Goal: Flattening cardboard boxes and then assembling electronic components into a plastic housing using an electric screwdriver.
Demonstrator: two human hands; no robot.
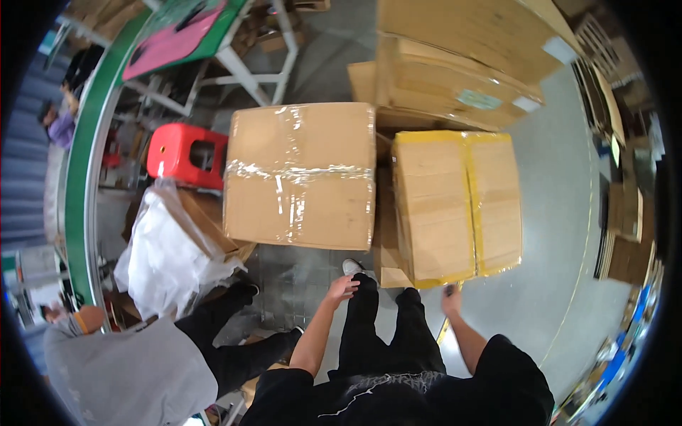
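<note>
My left hand [343, 289] hangs in front of my thigh with its fingers loosely bent and apart, holding nothing. My right hand [450, 302] is closed around a small dark object [449, 290], too small to name, just below the near edge of a carton sealed with yellow tape [433, 206]. Beyond my left hand, to the left of that carton, stands a larger carton with clear tape [323, 142] crossing its top. Neither hand visibly grips a carton.
Large flattened cartons [433, 78] lean behind the boxes. On the left are a red stool [162, 150], white plastic bagging [160, 248] over an open box, and a green-edged workbench [89, 156]. A person in a grey shirt [135, 369] is close at my left.
</note>
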